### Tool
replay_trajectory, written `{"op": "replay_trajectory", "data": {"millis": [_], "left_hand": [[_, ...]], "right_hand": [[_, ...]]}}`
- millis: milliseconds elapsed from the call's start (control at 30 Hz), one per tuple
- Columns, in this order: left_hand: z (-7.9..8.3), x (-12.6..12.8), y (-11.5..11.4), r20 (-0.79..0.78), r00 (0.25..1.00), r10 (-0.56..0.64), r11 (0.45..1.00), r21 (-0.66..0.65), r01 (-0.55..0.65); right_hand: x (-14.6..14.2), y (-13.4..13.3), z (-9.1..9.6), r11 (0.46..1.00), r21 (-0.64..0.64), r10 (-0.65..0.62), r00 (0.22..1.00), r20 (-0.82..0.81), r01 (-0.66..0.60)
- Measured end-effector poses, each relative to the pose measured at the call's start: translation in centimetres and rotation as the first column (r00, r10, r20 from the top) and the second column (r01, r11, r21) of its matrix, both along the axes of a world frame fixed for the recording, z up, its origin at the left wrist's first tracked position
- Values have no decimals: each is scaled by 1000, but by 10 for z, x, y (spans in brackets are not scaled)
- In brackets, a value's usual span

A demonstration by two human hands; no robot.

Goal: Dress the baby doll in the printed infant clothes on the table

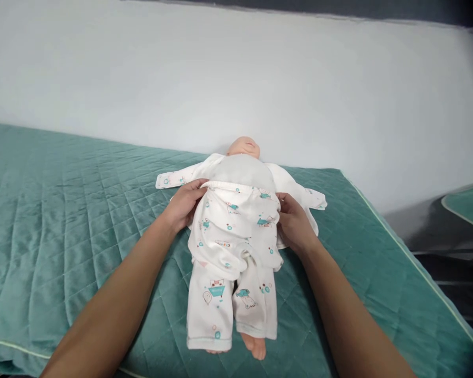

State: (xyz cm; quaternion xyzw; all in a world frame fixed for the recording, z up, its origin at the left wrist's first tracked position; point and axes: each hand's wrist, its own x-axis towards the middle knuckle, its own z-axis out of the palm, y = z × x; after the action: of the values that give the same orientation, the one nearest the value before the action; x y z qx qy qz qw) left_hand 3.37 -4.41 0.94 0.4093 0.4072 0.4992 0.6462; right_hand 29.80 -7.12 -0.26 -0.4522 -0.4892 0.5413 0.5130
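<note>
Left grip (186, 206), right grip (296, 223) at waistband (238, 186), trousers (236, 223) and doll (242, 168) between

Soft, diffuse light falls moderately bright, its source impossible to place. The pale wall (236, 79) glows most beyond the far edge of the green quilted cover (82, 210), fading greyer sideways. Deep gloom fills the space past the cover's right edge; the frame's upper right corner darkens to black. Tiny lettering on the printed trousers (215, 265) is blurred.
</note>
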Motion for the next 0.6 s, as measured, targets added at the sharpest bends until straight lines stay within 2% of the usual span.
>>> {"op": "replay_trajectory", "data": {"millis": [133, 400, 600], "left_hand": [[-4, 3, 2, 36, 999, -34, 999, -9, 34], [-7, 10, 2, 112, 994, -18, 1000, 20, 16], [-7, 8, 1, 58, 998, -1, 995, 96, -4]], "right_hand": [[-1, 2, 0, 1000, 24, -13, 1000, -18, 13], [-2, 4, -1, 999, 42, -21, 999, 32, 20], [0, 6, -6, 998, 54, -34, 998, 53, 31]]}}
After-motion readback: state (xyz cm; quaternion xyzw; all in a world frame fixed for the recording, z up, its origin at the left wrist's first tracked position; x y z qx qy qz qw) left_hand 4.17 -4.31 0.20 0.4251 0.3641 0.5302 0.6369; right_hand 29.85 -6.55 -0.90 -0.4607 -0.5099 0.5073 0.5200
